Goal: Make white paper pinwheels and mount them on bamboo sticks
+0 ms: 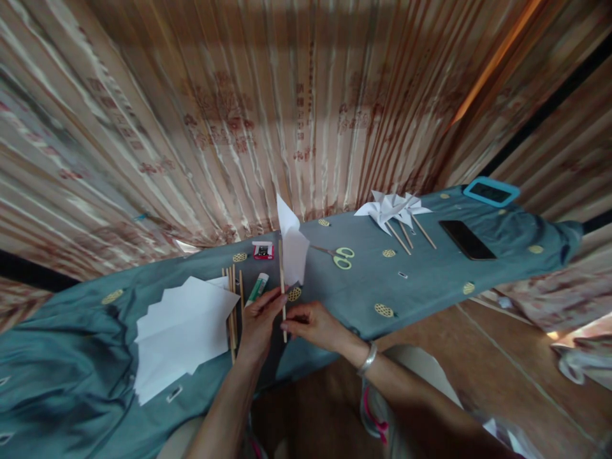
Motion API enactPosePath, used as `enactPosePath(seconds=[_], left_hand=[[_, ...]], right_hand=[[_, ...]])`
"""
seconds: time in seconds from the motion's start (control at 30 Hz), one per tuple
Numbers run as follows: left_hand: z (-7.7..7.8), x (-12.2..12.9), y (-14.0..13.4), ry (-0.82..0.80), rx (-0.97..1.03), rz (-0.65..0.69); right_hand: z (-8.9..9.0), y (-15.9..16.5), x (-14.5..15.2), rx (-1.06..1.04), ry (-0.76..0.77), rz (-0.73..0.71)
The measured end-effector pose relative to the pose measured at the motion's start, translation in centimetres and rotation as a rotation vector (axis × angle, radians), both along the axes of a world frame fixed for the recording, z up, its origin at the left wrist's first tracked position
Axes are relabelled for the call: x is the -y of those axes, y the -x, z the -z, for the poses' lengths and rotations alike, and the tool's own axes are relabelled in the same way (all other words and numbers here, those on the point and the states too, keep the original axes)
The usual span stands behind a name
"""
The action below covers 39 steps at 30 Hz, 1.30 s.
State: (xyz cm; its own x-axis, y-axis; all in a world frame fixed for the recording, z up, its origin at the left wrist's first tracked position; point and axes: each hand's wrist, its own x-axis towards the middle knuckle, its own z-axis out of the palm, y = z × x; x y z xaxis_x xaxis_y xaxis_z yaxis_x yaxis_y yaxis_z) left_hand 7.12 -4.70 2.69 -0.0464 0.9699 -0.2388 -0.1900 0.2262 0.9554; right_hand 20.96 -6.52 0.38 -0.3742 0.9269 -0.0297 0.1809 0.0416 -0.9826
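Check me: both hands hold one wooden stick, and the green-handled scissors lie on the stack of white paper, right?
Not quite: the head view shows the scissors on the teal cloth, not the white paper. The left hand and right hand do hold one wooden stick.

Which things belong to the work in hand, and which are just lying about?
Likely part of the work: held stick, folded white paper, loose sticks, paper sheets, pinwheels, scissors, glue stick, red box (contents unclear).

Probably just lying about: black phone, blue-framed device.
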Motion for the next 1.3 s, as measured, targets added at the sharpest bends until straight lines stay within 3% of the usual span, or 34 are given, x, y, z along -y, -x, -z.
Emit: enactPosePath(seconds=[0.4,0.57,0.67,0.73,0.9,1.1,1.17,1.3], left_hand=[[0.9,0.6,0.8,0.006,-0.151,0.055],[0.5,0.7,1.1,0.004,-0.209,0.07],[0.2,1.0,1.1,0.033,-0.233,0.144],[0.1,1.2,1.0,0.048,-0.238,0.191],[0.0,1.6,0.8,0.062,-0.281,0.279],[-0.5,1.7,0.7,0.089,-0.256,0.308],[-0.5,1.6,0.6,0.103,-0.227,0.284],[-0.1,1.3,0.7,0.085,-0.191,0.231]], right_hand=[[-1.6,-1.9,0.2,0.211,-0.183,0.043],[-2.9,-5.3,-0.6,0.269,-0.267,0.345],[-3.5,-7.4,-1.1,0.393,-0.467,0.607],[-3.7,-8.2,-1.2,0.525,-0.62,0.663],[-3.7,-9.2,-1.6,0.787,-0.714,0.624],[-3.3,-9.0,-1.6,0.845,-0.657,0.558],[-3.2,-8.1,-1.0,0.813,-0.604,0.47],[-3.8,-6.1,0.4,0.607,-0.518,0.124]])
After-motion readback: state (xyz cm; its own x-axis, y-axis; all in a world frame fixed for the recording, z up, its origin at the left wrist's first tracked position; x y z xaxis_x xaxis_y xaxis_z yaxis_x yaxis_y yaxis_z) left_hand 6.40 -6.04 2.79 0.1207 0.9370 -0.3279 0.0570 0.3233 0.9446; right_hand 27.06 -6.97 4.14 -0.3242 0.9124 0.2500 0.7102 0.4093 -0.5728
